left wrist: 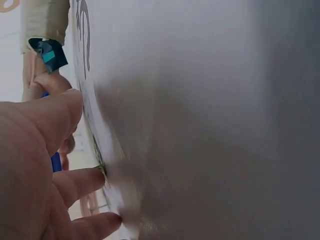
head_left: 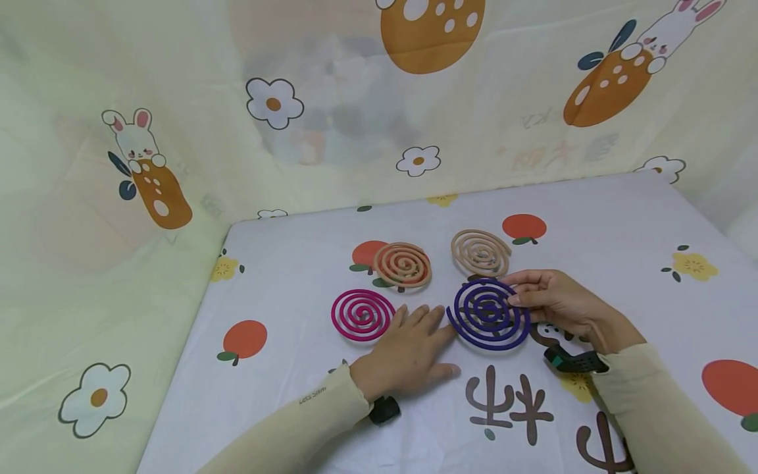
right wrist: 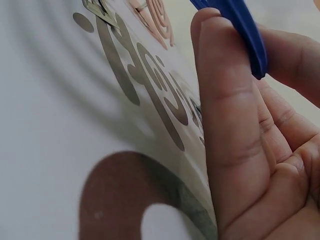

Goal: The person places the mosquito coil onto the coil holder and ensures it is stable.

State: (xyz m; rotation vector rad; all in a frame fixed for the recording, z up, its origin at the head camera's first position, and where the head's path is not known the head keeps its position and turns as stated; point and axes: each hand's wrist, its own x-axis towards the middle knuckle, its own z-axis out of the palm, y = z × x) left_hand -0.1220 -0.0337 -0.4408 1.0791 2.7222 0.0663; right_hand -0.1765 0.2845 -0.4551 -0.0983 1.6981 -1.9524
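My right hand (head_left: 559, 306) pinches the right edge of a dark blue mosquito coil (head_left: 489, 309) between thumb and fingers. In the right wrist view the coil's blue edge (right wrist: 250, 37) shows between the fingertips, raised off the cloth. My left hand (head_left: 408, 352) lies palm down with spread fingers, between the blue coil and a pink mosquito coil (head_left: 364, 315). Its fingertips reach the cloth in the left wrist view, and its index finger is close to the blue coil's left edge. The pink coil lies flat, just left of those fingers.
Two tan mosquito coils, one on the left (head_left: 404, 264) and one on the right (head_left: 481, 254), lie behind the coloured ones. A small metal piece (right wrist: 100, 11) appears on the printed tablecloth (head_left: 284, 408). A patterned curtain (head_left: 331, 178) stands along the back and left.
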